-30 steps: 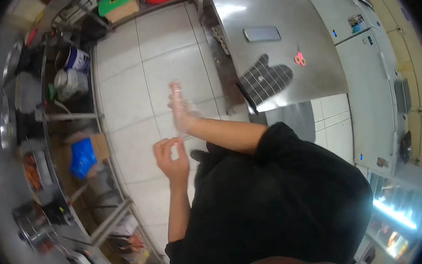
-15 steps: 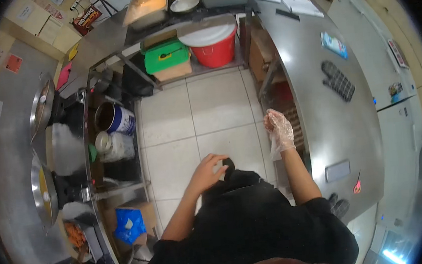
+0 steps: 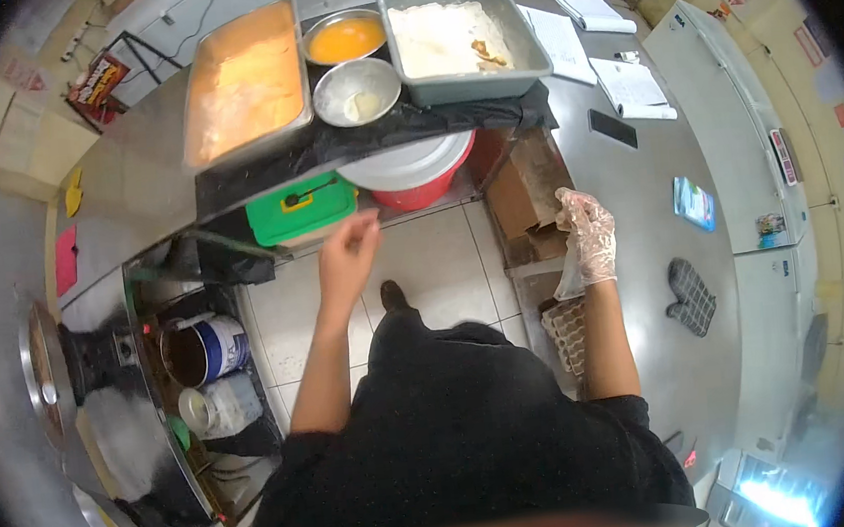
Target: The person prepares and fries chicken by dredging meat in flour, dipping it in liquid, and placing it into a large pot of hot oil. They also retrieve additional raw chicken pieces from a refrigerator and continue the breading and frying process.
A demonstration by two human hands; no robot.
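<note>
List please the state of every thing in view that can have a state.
Left hand: bare, raised, holding nothing.
Right hand: in a clear glove, empty.
Orange tray: full.
Grey tub: holds white flour.
Steel bowl: holds yellow liquid.
Red bucket: lid on.
Green box: closed.

The left hand is bare and raised over the tiled floor, its fingers loosely curled near a green box on the shelf under the worktop. The right hand wears a clear plastic glove and holds nothing, just beside a cardboard box. On the black-covered top stand an orange-filled tray, two metal bowls and a grey flour tray. A red bucket with a white lid sits below. A dark oven mitt lies on the worktop.
</note>
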